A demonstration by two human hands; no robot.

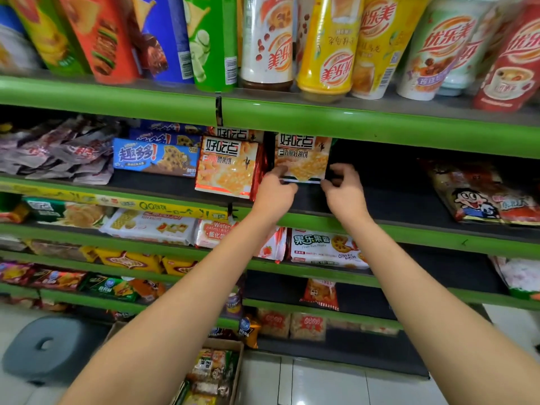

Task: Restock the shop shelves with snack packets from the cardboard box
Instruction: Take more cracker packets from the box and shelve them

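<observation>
A biscuit packet [304, 157] with orange crackers printed on it stands upright on the dark second shelf [388, 197]. My left hand [274, 194] pinches its lower left corner, and my right hand [343, 190] grips its lower right corner. A matching red-edged biscuit packet [226, 168] stands just to its left. Down on the floor, under my left forearm, the cardboard box [217, 372] holds several snack packets.
Blue cookie boxes [155, 156] and grey pouches [55, 150] fill the shelf's left side; cartoon-face bags [482, 197] lie at its right. Tall cans and cups [324, 45] line the top shelf. A grey stool [46, 346] stands on the floor at left.
</observation>
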